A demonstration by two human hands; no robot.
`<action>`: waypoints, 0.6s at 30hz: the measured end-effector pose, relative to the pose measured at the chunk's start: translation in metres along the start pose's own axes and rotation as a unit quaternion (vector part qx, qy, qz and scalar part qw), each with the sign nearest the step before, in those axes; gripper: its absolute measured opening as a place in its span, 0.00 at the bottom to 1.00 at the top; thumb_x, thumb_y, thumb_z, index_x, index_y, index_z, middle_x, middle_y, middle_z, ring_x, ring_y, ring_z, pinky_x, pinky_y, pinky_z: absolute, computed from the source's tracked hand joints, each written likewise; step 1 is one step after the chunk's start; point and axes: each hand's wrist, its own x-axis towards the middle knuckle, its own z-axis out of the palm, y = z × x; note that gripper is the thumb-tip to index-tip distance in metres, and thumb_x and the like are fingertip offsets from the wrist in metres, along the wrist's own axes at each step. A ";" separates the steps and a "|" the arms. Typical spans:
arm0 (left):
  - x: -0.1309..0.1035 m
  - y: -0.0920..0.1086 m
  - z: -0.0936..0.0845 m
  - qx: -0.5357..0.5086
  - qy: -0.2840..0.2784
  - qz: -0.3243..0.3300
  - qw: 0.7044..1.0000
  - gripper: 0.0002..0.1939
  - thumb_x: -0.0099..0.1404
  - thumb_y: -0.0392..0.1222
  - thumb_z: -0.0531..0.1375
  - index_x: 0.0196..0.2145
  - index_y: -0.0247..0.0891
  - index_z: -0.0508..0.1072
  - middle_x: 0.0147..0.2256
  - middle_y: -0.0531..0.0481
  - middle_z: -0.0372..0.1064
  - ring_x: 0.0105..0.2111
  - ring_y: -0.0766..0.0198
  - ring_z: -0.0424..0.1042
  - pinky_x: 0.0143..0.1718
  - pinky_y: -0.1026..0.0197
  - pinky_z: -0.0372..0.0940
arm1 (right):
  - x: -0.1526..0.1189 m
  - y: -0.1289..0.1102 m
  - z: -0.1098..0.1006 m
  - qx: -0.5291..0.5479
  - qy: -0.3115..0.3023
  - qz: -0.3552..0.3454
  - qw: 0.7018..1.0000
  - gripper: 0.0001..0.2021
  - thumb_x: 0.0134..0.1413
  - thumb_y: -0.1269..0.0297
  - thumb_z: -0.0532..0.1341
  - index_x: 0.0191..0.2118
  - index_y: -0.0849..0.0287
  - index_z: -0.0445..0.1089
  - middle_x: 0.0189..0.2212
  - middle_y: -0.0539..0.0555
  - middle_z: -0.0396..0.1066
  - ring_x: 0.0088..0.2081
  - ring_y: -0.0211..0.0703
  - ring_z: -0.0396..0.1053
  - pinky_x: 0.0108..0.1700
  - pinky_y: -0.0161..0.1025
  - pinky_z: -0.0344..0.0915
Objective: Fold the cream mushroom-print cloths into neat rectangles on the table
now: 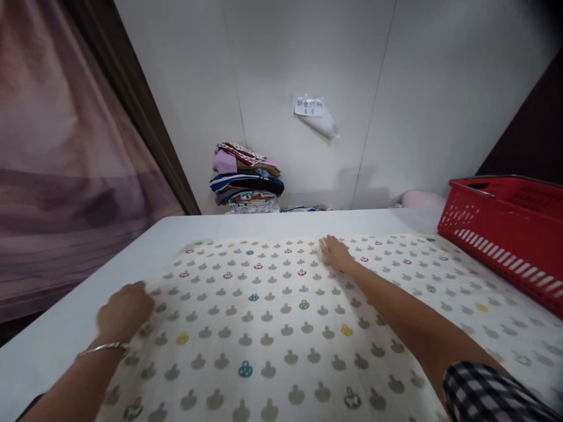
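A white cloth [281,319] printed with grey and coloured mushroom shapes lies spread over the white table. At its left edge is my left hand [125,310], blurred, a silver bangle on the wrist; its fingers curl at the cloth's border, and whether they pinch it is hidden. My right hand [336,254] rests on the cloth near its far edge, palm down, fingers stretched forward with nothing visible between them.
A red plastic basket [505,228] stands on the right side of the table [272,221]. Behind the far edge rises a stack of folded clothes [248,179]. A paper label [309,107] hangs on the wall. A pinkish curtain [65,164] hangs at the left.
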 end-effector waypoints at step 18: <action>0.089 0.285 0.053 0.011 -0.028 0.312 0.949 0.14 0.63 0.38 0.50 0.43 0.38 0.72 0.45 0.40 0.68 0.49 0.52 0.65 0.49 0.52 0.58 | 0.061 0.049 -0.022 -0.056 -0.012 -0.048 0.997 0.11 0.54 0.72 0.57 0.42 0.60 0.70 0.45 0.58 0.69 0.47 0.46 0.64 0.44 0.36 0.58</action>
